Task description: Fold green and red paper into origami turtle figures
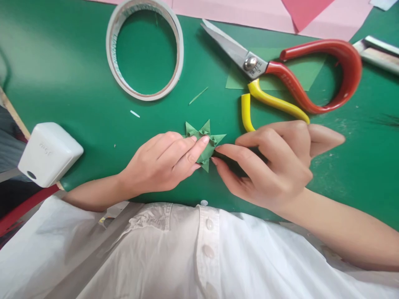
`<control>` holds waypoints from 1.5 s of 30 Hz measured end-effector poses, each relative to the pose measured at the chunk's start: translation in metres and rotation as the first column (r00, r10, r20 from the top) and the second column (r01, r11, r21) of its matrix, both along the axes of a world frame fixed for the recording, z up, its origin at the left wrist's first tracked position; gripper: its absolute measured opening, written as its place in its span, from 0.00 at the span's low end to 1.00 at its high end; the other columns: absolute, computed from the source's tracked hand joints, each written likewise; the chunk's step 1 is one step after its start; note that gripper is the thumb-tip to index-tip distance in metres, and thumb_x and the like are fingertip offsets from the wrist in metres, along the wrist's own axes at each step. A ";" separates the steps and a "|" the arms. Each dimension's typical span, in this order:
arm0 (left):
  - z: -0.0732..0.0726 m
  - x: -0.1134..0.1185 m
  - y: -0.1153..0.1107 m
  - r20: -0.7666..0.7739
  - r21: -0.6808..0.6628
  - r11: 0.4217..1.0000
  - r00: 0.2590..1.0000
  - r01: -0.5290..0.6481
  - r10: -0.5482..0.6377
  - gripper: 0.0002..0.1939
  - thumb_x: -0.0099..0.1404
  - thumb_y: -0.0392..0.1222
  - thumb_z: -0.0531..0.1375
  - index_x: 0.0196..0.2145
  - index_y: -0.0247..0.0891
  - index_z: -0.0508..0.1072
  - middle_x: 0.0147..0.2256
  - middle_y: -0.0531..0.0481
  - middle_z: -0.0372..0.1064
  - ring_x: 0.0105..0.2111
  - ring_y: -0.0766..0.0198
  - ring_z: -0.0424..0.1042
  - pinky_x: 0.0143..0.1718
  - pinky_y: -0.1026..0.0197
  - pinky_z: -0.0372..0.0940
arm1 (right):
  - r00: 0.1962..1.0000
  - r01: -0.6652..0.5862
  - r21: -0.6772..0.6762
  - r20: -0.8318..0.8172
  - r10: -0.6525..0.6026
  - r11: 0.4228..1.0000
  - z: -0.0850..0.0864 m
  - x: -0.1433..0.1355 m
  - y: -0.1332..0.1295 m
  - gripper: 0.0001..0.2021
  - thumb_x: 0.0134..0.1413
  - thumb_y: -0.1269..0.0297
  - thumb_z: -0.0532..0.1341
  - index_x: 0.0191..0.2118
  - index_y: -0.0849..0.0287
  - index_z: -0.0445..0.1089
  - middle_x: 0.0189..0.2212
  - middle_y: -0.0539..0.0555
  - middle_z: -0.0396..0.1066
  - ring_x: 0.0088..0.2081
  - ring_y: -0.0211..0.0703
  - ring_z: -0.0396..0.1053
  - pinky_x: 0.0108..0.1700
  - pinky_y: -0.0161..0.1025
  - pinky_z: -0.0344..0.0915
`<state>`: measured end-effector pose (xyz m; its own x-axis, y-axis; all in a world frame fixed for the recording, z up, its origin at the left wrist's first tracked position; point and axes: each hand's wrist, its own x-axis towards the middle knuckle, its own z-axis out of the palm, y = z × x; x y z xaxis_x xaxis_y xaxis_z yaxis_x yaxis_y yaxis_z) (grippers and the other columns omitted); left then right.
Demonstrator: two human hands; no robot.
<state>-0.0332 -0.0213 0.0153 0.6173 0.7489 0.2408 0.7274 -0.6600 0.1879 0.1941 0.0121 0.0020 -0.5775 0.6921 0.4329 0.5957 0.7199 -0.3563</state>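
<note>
A small folded green paper piece [205,141] with several pointed tips lies on the green mat [77,95]. My left hand [162,162] presses its fingertips flat on the piece's left side. My right hand [277,162] meets it from the right, with fingertips pinching the piece's right edge. Both hands rest on the mat close to my white shirt. Part of the paper is hidden under my fingers.
A roll of white tape [145,50] lies at the back left. Red-and-yellow-handled scissors [286,79] lie at the back right over a green paper scrap [299,70]. Pink sheets [249,12] line the far edge. A white box [48,153] sits at the left edge.
</note>
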 end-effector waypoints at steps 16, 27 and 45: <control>0.004 0.001 0.005 0.022 0.049 0.994 0.995 0.093 -0.094 0.11 0.70 0.41 0.64 0.46 0.32 0.76 0.34 0.49 0.78 0.28 0.65 0.73 0.27 0.59 0.68 | 0.999 0.006 -0.128 -0.034 -0.010 0.992 -0.002 -0.005 -0.004 0.07 0.53 0.65 0.68 0.33 0.57 0.69 0.30 0.50 0.71 0.38 0.45 0.64 0.41 0.44 0.55; 0.000 0.000 0.004 0.039 0.040 0.998 0.998 0.057 -0.058 0.09 0.71 0.41 0.63 0.46 0.37 0.75 0.34 0.53 0.76 0.29 0.69 0.72 0.28 0.61 0.65 | 0.999 0.015 -0.221 0.040 -0.006 0.975 0.001 -0.004 -0.003 0.04 0.60 0.63 0.62 0.33 0.54 0.67 0.32 0.49 0.70 0.41 0.46 0.66 0.43 0.46 0.52; 0.010 -0.002 0.006 -0.044 -0.015 0.994 0.993 0.108 -0.109 0.11 0.71 0.34 0.58 0.50 0.40 0.75 0.36 0.52 0.75 0.30 0.67 0.71 0.26 0.61 0.63 | 0.999 0.040 -0.209 -0.001 -0.041 0.977 0.000 -0.007 -0.004 0.05 0.58 0.64 0.62 0.33 0.58 0.67 0.31 0.51 0.73 0.39 0.47 0.67 0.43 0.47 0.53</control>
<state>-0.0348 -0.0154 0.0251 0.7051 0.6796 0.2024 0.6593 -0.7334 0.1659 0.1873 0.0086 0.0019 -0.5456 0.7901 0.2793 0.6204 0.6049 -0.4992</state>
